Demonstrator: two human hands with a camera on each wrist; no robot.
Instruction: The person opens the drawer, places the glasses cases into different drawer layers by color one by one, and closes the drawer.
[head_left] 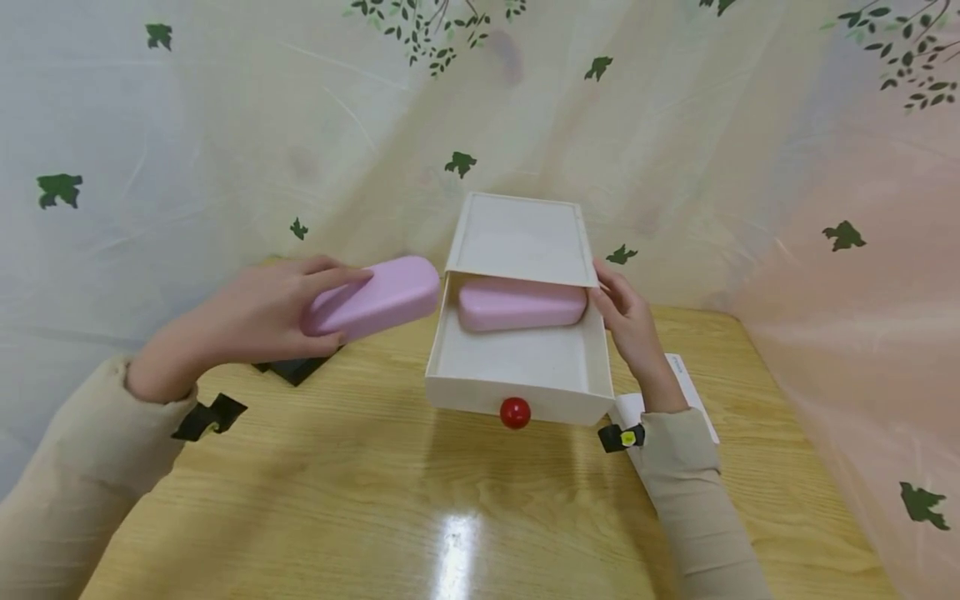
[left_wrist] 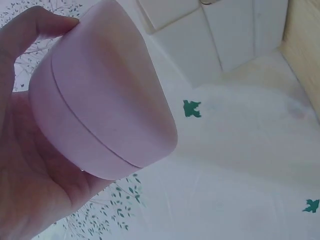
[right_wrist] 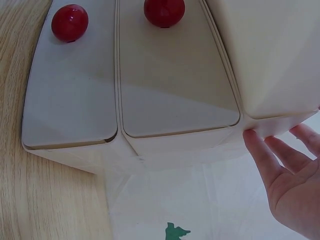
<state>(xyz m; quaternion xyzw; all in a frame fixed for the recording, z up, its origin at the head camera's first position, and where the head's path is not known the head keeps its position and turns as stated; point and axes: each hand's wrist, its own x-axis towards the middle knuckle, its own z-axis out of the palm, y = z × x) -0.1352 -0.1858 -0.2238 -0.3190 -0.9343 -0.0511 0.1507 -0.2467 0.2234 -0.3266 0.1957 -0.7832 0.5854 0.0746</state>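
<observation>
My left hand (head_left: 247, 312) grips a pink oblong case (head_left: 378, 296) with rounded edges, thumb on one side and fingers on the other. A seam runs round this case (left_wrist: 95, 95) in the left wrist view. To its right stands a white drawer unit (head_left: 525, 237) whose top drawer (head_left: 517, 398), with a red knob (head_left: 515, 413), is pulled out. A second pink case (head_left: 522, 304) lies crosswise at the back of that drawer. My right hand (head_left: 630, 329) rests its fingertips against the unit's right side. Two lower drawers (right_wrist: 175, 75) appear closed in the right wrist view.
A flat black object (head_left: 298, 368) lies on the wooden table (head_left: 360, 492), partly behind the left hand. White flat items (head_left: 688, 387) lie beside the right forearm. A pale curtain (head_left: 360, 125) with leaf prints hangs behind and along the right.
</observation>
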